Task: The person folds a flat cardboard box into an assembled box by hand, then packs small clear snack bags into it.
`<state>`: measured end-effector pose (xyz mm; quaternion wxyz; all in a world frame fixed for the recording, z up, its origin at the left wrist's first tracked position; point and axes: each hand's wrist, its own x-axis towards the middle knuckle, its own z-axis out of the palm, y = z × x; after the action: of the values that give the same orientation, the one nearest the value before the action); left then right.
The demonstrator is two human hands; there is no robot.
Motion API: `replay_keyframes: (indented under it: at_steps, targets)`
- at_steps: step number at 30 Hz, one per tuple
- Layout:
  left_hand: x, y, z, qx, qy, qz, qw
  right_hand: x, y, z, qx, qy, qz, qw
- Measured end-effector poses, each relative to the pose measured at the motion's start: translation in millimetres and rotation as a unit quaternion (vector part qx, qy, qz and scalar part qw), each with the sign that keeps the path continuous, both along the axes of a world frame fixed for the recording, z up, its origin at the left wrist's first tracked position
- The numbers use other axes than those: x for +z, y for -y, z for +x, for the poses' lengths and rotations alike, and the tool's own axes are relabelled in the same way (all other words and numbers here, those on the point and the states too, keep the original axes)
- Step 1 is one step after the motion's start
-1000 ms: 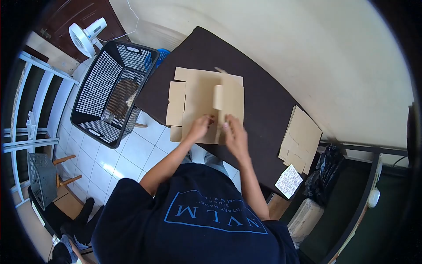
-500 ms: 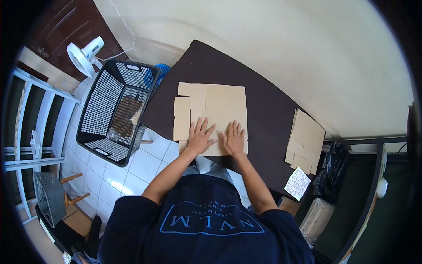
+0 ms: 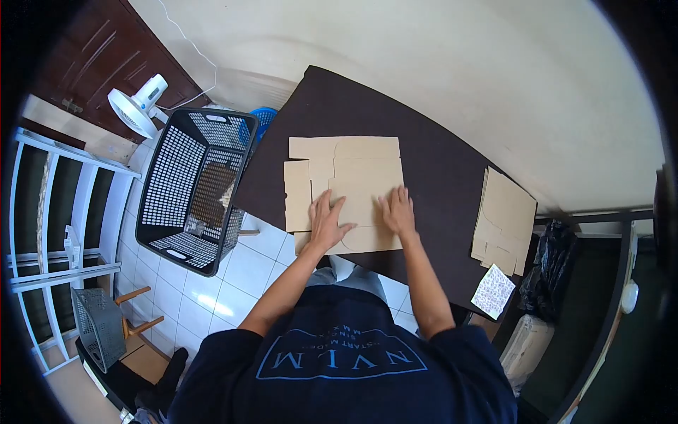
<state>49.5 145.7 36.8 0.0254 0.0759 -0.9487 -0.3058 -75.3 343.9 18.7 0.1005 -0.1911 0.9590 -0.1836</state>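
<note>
A flat, die-cut cardboard box blank (image 3: 364,180) lies on the dark table (image 3: 438,205), with slots and flaps along its left side. My left hand (image 3: 326,225) rests on its lower left part, fingers bent and thumb spread apart. On the lower right edge of the same blank is my right hand (image 3: 400,214), its fingers slightly bent and apart. Neither hand shows anything gripped in it. What lies under the fingertips is hidden.
A stack of cardboard blanks (image 3: 503,219) lies at the table's right end, beside a patterned white sheet (image 3: 493,291). Left of the table stands a black plastic crate (image 3: 159,191), with a white fan (image 3: 138,107) behind it. A black plastic bag (image 3: 554,261) is at the far right.
My right hand has moved right to the blank's edge, and its fingers are more bent. The left hand's fingers have curled a little. The whole view has shifted slightly.
</note>
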Motion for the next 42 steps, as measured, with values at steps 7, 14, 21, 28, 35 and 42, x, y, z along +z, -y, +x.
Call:
replay_keyframes:
  at_steps: [7,14,21,28,35,42]
  targets:
    - [-5,-10,-33,0.106,-0.029,0.046,0.993,22,-48,136,-0.060,0.019,0.013,0.998]
    - [0,12,-88,0.257,0.050,0.280,0.924,27,-60,135,-0.126,0.037,-0.196,0.972]
    - [16,29,-74,0.163,0.009,0.520,0.838,32,-51,144,-0.113,0.009,-0.076,0.991]
    - [28,118,-5,0.313,0.102,0.174,0.928,24,-48,142,-0.084,0.001,-0.011,0.996]
    - [24,77,8,0.271,0.036,-0.052,0.961,43,-16,122,-0.110,0.066,0.119,0.985]
    - [-4,50,18,0.062,0.060,-0.083,0.993,9,34,108,-0.021,-0.032,-0.101,0.994]
